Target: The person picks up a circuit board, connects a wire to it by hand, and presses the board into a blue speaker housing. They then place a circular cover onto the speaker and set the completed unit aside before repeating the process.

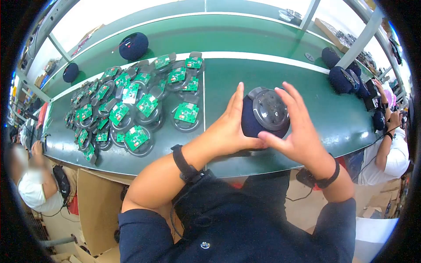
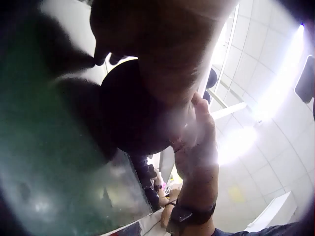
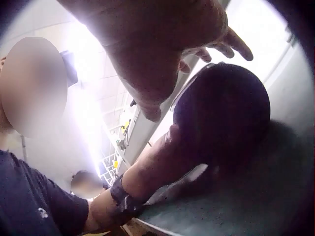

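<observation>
A round, dark-blue fabric-covered speaker (image 1: pixel 253 118) is tilted toward me in the head view. A translucent grey plastic cap (image 1: pixel 270 109) sits on its upper face. My left hand (image 1: pixel 228 127) holds the ball from the left, fingers along its far side and thumb beneath. My right hand (image 1: pixel 300 127) is spread around the cap's right side, its thumb by the cap's lower edge. In the right wrist view, those right fingers stand out straight over the dark ball (image 3: pixel 226 113). Backlight darkens the ball (image 2: pixel 128 110) in the left wrist view.
Left on the green table lie many round clear plastic pieces with green circuit boards (image 1: pixel 147 105). More dark balls stand behind (image 1: pixel 133 46) and at the right (image 1: pixel 342 80). A white strip (image 1: pixel 263 57) runs along the bench. Other people sit at both sides.
</observation>
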Demonstrator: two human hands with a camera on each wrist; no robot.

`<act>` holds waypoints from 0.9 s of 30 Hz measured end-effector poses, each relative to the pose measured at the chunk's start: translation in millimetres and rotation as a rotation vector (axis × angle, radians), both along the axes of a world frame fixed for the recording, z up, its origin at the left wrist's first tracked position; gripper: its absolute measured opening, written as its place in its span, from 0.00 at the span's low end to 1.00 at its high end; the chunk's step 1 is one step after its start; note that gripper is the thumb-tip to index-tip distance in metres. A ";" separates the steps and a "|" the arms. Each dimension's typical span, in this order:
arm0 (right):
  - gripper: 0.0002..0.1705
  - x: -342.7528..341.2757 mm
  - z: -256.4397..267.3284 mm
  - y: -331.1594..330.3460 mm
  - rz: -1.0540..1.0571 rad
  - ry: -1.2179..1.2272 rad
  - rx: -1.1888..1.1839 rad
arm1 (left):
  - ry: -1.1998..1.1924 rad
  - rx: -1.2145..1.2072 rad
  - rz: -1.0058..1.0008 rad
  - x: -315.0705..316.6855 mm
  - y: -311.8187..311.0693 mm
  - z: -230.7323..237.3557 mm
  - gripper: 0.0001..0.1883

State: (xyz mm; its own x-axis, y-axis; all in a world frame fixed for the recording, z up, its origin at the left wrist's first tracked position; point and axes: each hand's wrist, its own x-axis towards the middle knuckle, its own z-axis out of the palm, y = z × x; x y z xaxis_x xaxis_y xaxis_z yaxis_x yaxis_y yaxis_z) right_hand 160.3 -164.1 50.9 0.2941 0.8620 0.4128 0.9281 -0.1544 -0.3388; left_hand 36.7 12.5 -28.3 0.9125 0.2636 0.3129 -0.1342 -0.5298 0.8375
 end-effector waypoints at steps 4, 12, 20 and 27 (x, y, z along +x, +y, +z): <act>0.69 1.5 -26.5 5.5 -0.073 0.107 0.016 | 0.055 0.085 0.017 -0.6 -7.1 6.9 0.80; 0.83 53.6 -40.9 29.4 -0.134 0.429 0.118 | 0.134 0.189 0.114 -1.9 -9.9 0.1 0.70; 0.85 168.6 -50.9 123.6 -0.226 0.478 0.252 | 0.173 0.344 0.095 2.0 -8.1 -7.1 0.62; 0.85 220.0 -62.4 198.1 -0.368 0.380 0.277 | 0.086 0.357 -0.031 5.2 -2.6 -10.4 0.48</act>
State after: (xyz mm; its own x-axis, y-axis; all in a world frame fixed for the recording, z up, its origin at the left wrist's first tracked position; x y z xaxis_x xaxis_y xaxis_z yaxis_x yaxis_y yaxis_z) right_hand 380.3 34.0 -11.5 0.7244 0.5506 0.4149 0.6359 -0.3012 -0.7106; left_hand 41.9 9.8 -38.7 0.9452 0.1239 0.3019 -0.0914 -0.7875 0.6094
